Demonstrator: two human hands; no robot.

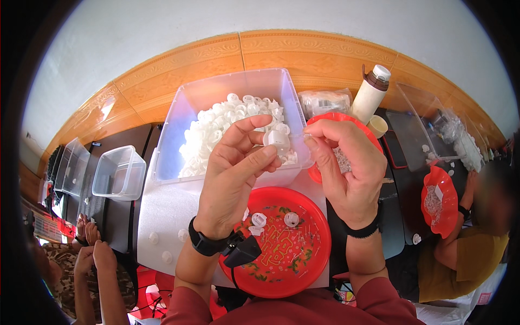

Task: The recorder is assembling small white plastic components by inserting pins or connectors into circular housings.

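left hand [227, 162]; white piece [278, 141] at fingertips

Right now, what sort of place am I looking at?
Probably a small hand-work workshop: a large translucent bin heaped with white plastic parts, a red tray holding loose pieces, and people on both sides.

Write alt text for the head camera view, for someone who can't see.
A person's left hand holds a small white piece while the right hand pinches something thin beside it. Beyond a red tray stands a translucent bin heaped with white pieces.
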